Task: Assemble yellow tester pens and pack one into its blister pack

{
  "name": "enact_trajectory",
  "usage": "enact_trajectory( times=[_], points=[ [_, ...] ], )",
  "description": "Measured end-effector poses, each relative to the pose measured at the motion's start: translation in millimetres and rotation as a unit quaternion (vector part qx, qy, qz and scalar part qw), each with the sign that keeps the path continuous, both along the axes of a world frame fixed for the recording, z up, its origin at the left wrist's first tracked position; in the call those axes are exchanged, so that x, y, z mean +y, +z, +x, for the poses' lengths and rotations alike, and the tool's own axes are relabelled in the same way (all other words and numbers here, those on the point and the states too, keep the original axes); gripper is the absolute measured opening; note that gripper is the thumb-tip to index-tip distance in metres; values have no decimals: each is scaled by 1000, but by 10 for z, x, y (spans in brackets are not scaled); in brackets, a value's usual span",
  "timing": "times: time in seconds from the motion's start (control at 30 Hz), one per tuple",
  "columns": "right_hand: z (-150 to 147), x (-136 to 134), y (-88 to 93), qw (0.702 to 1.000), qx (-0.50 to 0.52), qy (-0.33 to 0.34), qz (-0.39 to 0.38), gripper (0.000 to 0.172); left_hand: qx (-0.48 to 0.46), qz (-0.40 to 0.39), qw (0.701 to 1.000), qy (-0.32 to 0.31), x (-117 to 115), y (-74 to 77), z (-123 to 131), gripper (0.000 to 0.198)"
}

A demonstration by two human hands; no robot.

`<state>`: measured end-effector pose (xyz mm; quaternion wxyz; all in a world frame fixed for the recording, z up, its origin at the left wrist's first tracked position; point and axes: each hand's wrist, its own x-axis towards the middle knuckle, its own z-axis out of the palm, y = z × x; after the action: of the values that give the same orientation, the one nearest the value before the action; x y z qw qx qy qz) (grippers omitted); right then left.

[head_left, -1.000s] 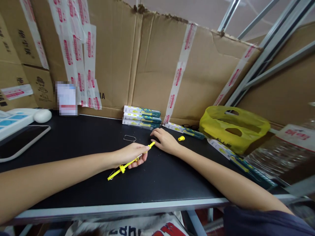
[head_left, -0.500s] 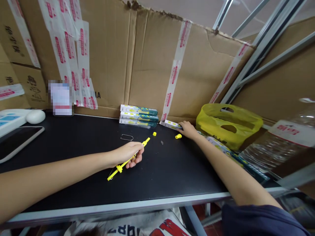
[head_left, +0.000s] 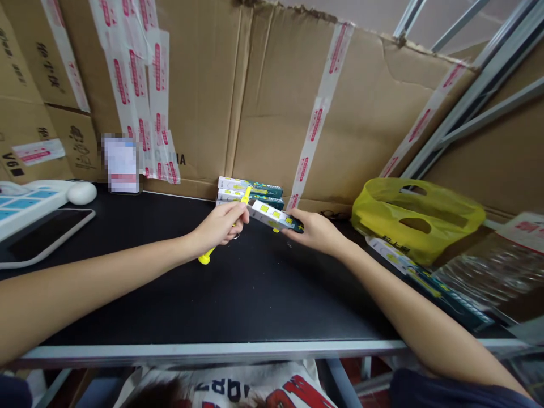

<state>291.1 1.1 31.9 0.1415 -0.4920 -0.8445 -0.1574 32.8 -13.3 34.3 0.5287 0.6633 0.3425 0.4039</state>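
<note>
My left hand (head_left: 220, 225) is closed round a long yellow plastic tool (head_left: 205, 258), lifted off the black table (head_left: 238, 294), its upper tip close to the open end of a box. My right hand (head_left: 317, 231) grips that narrow white and green box (head_left: 272, 216) and holds it level above the table, its end pointing at the left hand. Behind both hands a small stack of the same boxes (head_left: 250, 190) lies against the cardboard wall.
A yellow plastic bag (head_left: 416, 218) sits at the right, with more narrow boxes (head_left: 420, 277) and a clear wrapped bundle (head_left: 497, 266) beside it. At the left lie a white tablet (head_left: 42, 235) and a white device (head_left: 29, 198). Taped cardboard (head_left: 276, 102) walls the back.
My right hand picked up a narrow box from beside the bag and brought it to the middle. My left hand lifted the yellow tool off the table up to the box's end.
</note>
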Motion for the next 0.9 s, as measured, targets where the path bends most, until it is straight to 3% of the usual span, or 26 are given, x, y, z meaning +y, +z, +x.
enact_trajectory(
  times=[0.13, 0.3, 0.43, 0.53, 0.67, 0.77, 0.87, 0.9],
  points=[
    [-42, -17, -31, 999, -42, -25, -2, 42, 34, 5, 998, -48, -48, -69, 22, 29],
    [383, 227, 36, 979, -60, -189, 45, 44, 123, -10, 991, -53, -117, -86, 51, 29],
    [822, 390, 95, 940, -73, -334, 0, 42, 210, -9, 974, -89, -128, -109, 24, 32],
    [1036, 457, 57, 919, -87, -379, -69, 38, 301, 31, 941, -150, -161, -146, 5, 34],
    [1105, 502, -56, 914, -90, -384, -100, 33, 374, 160, 888, -213, -309, -164, 36, 37],
    [974, 500, -105, 925, -93, -360, -79, 35, 400, 267, 852, -207, -440, -171, 84, 36],
    [668, 457, -135, 955, -87, -284, -25, 38, 429, 317, 826, -184, -503, -195, 117, 34],
    [534, 440, -151, 975, -68, -210, 11, 38, 430, 320, 825, -179, -505, -204, 122, 34]
  ],
)
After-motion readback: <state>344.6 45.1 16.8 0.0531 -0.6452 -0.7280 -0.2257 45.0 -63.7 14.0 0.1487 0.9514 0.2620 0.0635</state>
